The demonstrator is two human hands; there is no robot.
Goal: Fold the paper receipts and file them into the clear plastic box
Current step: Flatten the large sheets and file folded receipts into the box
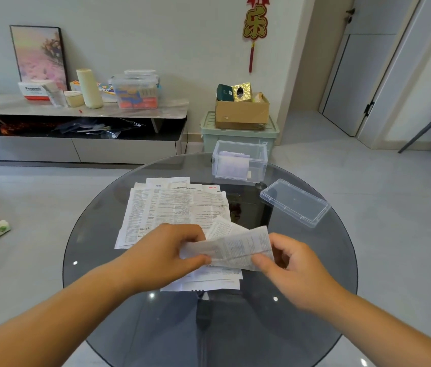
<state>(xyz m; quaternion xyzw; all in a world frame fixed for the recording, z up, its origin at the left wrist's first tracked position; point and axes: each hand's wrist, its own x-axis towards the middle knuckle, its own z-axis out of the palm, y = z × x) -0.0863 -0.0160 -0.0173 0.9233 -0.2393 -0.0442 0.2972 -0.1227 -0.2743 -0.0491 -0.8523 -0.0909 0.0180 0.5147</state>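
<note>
Well, Panasonic box (33, 91); receipt (240, 250) txt illegible

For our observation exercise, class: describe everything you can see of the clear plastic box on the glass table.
The clear plastic box is rectangular and see-through. It stands upright near the far edge of the round glass table. Its top is open, and a clear lid lies apart from it on the table, to the right. Folded papers stand inside, toward its left side.

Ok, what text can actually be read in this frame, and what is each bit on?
"乐": red and gold wall hanging.
"Panasonic", slightly blurred: white and red box on the sideboard.
Print on the receipt pile and the held receipt: too small to read.
</note>
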